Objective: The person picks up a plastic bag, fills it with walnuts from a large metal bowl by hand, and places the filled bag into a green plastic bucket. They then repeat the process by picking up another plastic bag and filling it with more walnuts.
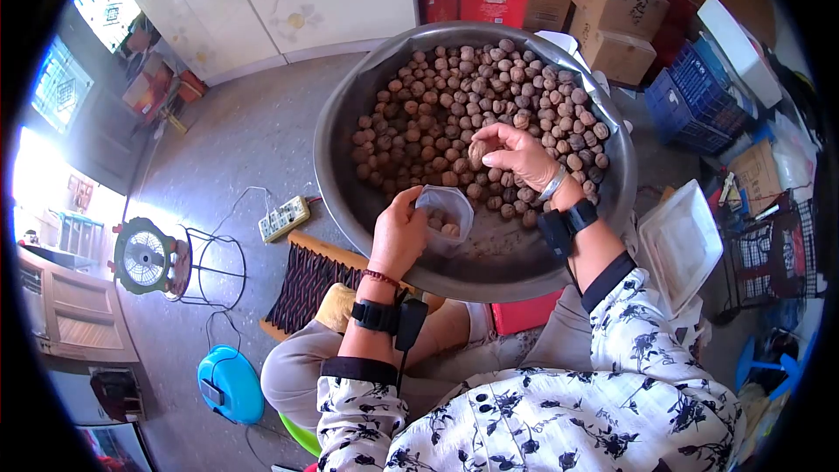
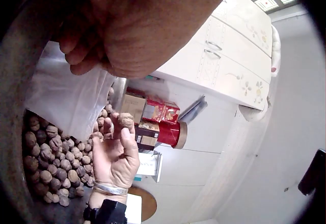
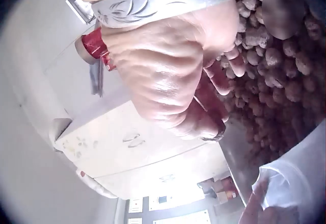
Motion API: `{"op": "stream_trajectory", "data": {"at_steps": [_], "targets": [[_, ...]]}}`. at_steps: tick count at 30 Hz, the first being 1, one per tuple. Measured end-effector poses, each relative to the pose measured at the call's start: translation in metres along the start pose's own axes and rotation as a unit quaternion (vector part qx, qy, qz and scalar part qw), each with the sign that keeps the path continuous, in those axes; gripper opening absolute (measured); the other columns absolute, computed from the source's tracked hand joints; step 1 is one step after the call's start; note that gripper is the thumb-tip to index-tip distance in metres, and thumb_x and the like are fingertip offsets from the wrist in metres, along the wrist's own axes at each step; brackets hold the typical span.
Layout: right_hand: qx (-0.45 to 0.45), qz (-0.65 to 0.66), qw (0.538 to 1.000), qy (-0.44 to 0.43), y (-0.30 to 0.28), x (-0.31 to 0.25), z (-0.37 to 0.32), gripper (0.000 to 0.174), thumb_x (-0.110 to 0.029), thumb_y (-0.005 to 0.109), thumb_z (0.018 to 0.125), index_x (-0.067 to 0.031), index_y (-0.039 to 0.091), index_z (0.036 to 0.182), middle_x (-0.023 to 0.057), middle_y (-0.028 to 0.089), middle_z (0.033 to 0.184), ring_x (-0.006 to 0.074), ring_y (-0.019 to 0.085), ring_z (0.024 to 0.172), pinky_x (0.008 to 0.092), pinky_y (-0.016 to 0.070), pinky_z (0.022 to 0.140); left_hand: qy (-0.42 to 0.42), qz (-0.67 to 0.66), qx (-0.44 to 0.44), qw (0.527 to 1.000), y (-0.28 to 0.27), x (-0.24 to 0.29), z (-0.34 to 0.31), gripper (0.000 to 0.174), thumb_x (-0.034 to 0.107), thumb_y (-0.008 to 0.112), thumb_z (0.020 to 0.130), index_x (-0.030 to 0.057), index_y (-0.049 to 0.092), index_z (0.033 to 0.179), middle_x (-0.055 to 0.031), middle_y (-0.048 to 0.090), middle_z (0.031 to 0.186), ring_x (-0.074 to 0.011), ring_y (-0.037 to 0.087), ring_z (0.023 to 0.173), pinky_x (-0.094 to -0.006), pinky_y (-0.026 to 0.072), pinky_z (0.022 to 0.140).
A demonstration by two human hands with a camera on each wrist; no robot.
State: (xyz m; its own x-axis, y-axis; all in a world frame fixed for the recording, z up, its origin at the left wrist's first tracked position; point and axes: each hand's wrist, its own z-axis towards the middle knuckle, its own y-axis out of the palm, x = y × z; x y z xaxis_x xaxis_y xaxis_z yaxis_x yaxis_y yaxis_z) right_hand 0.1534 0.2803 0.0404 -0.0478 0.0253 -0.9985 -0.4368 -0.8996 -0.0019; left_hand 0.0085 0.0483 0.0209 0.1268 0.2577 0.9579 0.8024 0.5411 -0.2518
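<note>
Many walnuts [image 1: 437, 96] fill a wide metal basin [image 1: 328, 149]. At its near side the left hand [image 1: 399, 234] grips the edge of a clear plastic bag [image 1: 461, 238] with a few walnuts inside. The right hand [image 1: 523, 162], over the walnuts to the bag's upper right, pinches one walnut [image 1: 478, 150] between thumb and fingers. In the left wrist view the right hand [image 2: 116, 163] holds that walnut [image 2: 126, 120] up beside the hanging bag [image 2: 71, 96]. The right wrist view shows the right hand's [image 3: 163, 71] palm side; its fingertips are partly hidden.
Cardboard boxes [image 1: 619, 22] and blue crates [image 1: 699, 92] stand behind the basin on the right, with a white plastic tub [image 1: 680, 240] nearer. On the left are a fan [image 1: 144, 255], a power strip [image 1: 284, 218], a woven stool [image 1: 310, 284] and a blue stool [image 1: 230, 385].
</note>
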Motion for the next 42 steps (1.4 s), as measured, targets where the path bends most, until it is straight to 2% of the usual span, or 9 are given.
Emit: {"op": "stream_trajectory", "data": {"at_steps": [8,14,19,21,28,33,36,38,42], "targets": [[-0.126,-0.006,0.992,-0.025,0.028,-0.008,-0.002,0.035,-0.012,0.067,0.089,-0.0039,0.061,0.122,0.0028,0.066,0.111,0.0116,0.061,0.101,0.0269,0.0487,0.091,-0.018,0.006,-0.003,1.0,-0.001,0.005,0.0,0.038,0.007,0.054,0.091,0.0018,0.057,0.128,-0.0081,0.066,0.074,-0.0123,0.06,0.056,-0.0271,0.0487,0.05],[0.115,-0.156,0.98,-0.032,-0.011,0.022,0.009,0.02,-0.02,0.071,0.089,-0.0046,0.069,0.101,0.0014,0.07,0.094,0.0102,0.064,0.086,0.026,0.0525,0.078,-0.012,0.007,-0.012,1.0,0.0,-0.001,0.003,0.039,0.007,0.049,0.095,0.0052,0.053,0.134,-0.0047,0.062,0.071,-0.0095,0.055,0.051,-0.0234,0.046,0.045],[0.2,-0.404,0.889,0.085,-0.047,0.038,0.002,0.03,-0.028,0.079,0.077,-0.0059,0.069,0.094,0.01,0.072,0.091,0.0244,0.068,0.082,0.0356,0.054,0.077,-0.019,-0.004,-0.004,1.0,-0.001,0.004,-0.002,0.038,0.006,0.054,0.092,0.0025,0.056,0.13,-0.0062,0.064,0.07,-0.011,0.059,0.054,-0.0254,0.048,0.048],[0.116,-0.58,0.777,0.214,-0.043,0.028,-0.003,0.04,-0.037,0.079,0.073,-0.008,0.07,0.099,0.0135,0.071,0.102,0.031,0.068,0.095,0.04,0.0536,0.085,-0.016,0.001,-0.007,1.0,-0.001,0.004,-0.001,0.038,0.006,0.054,0.092,0.0025,0.056,0.13,-0.0061,0.064,0.07,-0.0108,0.058,0.053,-0.0252,0.0477,0.048],[0.035,-0.697,0.649,0.302,-0.025,0.044,0.001,0.042,-0.034,0.073,0.076,-0.0148,0.071,0.113,0.0115,0.067,0.121,0.028,0.062,0.116,0.0404,0.0514,0.096,-0.017,0.011,-0.007,1.0,-0.001,0.004,-0.001,0.039,0.007,0.052,0.092,0.0024,0.056,0.131,-0.0065,0.064,0.07,-0.0107,0.057,0.051,-0.0254,0.0472,0.047],[0.054,-0.692,0.662,0.284,-0.035,0.053,0.003,0.033,-0.026,0.068,0.078,-0.0132,0.071,0.109,0.0134,0.068,0.119,0.0297,0.063,0.114,0.0411,0.0528,0.092,-0.002,-0.004,-0.004,1.0,0.0,0.0,0.001,0.038,0.007,0.053,0.092,0.0016,0.056,0.129,-0.0071,0.064,0.071,-0.0115,0.057,0.051,-0.026,0.0469,0.047],[0.116,-0.614,0.739,0.251,-0.042,0.052,0.002,0.029,-0.025,0.071,0.076,-0.0093,0.07,0.101,0.0152,0.07,0.108,0.0315,0.067,0.103,0.0397,0.0538,0.088,-0.008,-0.008,-0.005,1.0,0.0,0.002,0.001,0.037,0.007,0.053,0.092,0.0009,0.057,0.128,-0.0075,0.064,0.071,-0.0124,0.058,0.052,-0.0268,0.0472,0.048],[0.143,-0.43,0.876,0.166,-0.048,0.056,0.004,0.033,-0.026,0.076,0.072,-0.0059,0.067,0.095,0.0148,0.071,0.094,0.0293,0.068,0.088,0.0374,0.054,0.083,-0.014,-0.008,-0.004,1.0,-0.001,0.001,-0.001,0.037,0.007,0.053,0.091,0.0006,0.057,0.128,-0.0076,0.064,0.071,-0.0128,0.059,0.052,-0.0271,0.0476,0.049],[0.1,-0.107,0.985,0.09,-0.039,0.055,0.009,0.028,-0.013,0.075,0.077,-0.003,0.063,0.101,0.006,0.068,0.097,0.0154,0.064,0.087,0.0288,0.0535,0.079,0.006,0.005,0.002,1.0,0.0,-0.002,0.001,0.037,0.007,0.054,0.09,0.0004,0.058,0.126,-0.0086,0.065,0.072,-0.0139,0.061,0.055,-0.0279,0.0492,0.051]]}}
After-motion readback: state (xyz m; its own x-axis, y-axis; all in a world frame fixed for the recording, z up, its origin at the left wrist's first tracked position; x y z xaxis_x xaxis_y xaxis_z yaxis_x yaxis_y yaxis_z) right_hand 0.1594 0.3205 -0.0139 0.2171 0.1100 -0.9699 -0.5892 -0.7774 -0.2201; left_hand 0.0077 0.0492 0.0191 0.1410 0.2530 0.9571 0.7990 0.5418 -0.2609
